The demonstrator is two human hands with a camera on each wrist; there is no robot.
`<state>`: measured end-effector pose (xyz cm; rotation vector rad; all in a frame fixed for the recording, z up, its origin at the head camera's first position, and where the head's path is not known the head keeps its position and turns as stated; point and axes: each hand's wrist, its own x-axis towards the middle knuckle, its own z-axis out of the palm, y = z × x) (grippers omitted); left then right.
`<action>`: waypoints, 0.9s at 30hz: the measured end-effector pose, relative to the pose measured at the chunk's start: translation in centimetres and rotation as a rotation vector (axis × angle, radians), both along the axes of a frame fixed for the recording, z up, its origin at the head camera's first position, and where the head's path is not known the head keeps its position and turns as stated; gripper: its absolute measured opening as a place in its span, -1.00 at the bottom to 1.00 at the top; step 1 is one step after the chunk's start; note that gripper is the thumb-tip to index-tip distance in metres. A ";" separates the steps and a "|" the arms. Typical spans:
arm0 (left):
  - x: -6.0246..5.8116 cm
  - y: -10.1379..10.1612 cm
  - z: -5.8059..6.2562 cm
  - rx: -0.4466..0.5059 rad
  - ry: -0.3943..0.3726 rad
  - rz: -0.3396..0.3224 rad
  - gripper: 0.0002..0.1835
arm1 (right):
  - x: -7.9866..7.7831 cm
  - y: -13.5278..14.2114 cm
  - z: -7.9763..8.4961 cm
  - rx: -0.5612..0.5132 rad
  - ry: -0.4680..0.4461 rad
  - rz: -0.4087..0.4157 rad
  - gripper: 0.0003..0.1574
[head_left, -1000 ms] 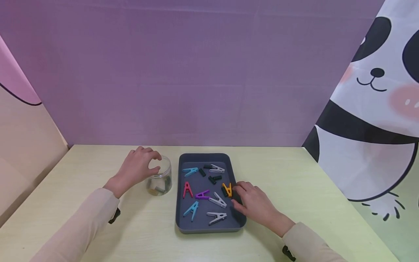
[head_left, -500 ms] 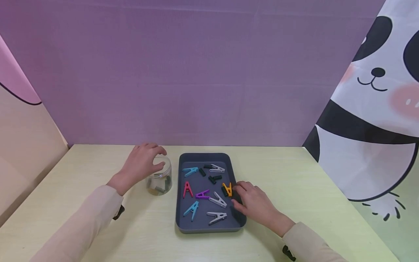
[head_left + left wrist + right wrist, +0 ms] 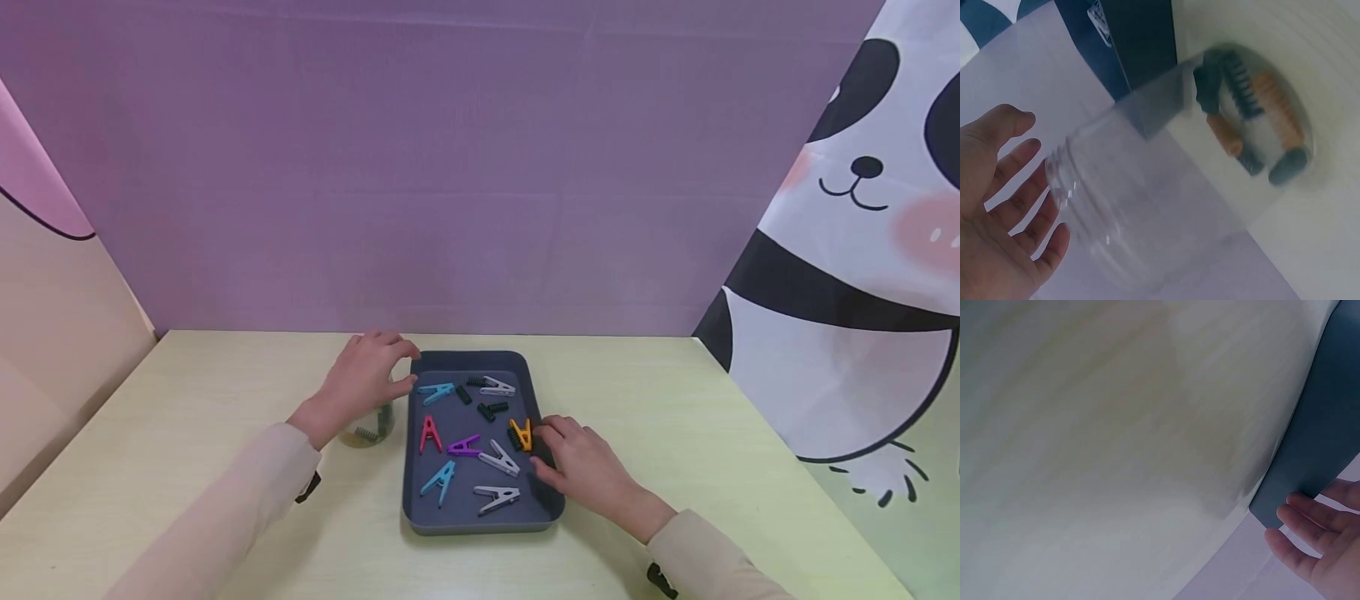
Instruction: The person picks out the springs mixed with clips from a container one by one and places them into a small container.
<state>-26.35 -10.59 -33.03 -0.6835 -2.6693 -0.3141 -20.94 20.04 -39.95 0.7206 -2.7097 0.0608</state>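
My left hand (image 3: pixel 367 379) has its fingers loosely curved and holds nothing. It hovers between the clear plastic jar (image 3: pixel 371 431) and the tray's far left corner, covering most of the jar from above. Inside the jar, in the left wrist view, lie several small ridged pieces (image 3: pixel 1244 84), dark green and orange-brown. My right hand (image 3: pixel 588 467) grips the right rim of the dark grey tray (image 3: pixel 480 528), thumb inside and fingers on the outer wall. Several plastic clothespins lie in the tray, among them a red clothespin (image 3: pixel 430 435), a purple clothespin (image 3: pixel 462 447) and an orange clothespin (image 3: pixel 522 434).
Several small dark ridged pieces (image 3: pixel 487 412) lie among the clothespins in the tray's far half and beside the orange one. Tray and jar stand on a pale wooden table (image 3: pixel 675 433). A purple backdrop (image 3: pixel 465 183) rises behind, and a panda print (image 3: pixel 862 275) covers the right side.
My left hand has moved right from above the jar's mouth to the tray's far left corner. My right hand, the tray and the jar have stayed put.
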 end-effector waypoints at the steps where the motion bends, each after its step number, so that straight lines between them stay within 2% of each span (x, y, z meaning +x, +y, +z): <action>1: 0.0 0.3 -0.1 -0.005 -0.012 0.002 -0.69 | 0.0 0.0 0.0 0.000 0.001 0.001 -0.54; 6: -0.1 1.7 -0.6 -0.023 -0.056 0.002 -0.69 | 0.0 0.0 0.1 -0.002 0.005 0.004 -0.54; 16: -0.8 3.8 -2.1 -0.036 -0.092 -0.078 -0.73 | 0.0 0.1 -0.1 -0.005 0.003 0.006 -0.54; 27: -1.6 5.6 -4.2 -0.107 -0.159 -0.035 -0.68 | -0.1 0.0 -0.1 0.001 -0.011 -0.004 -0.53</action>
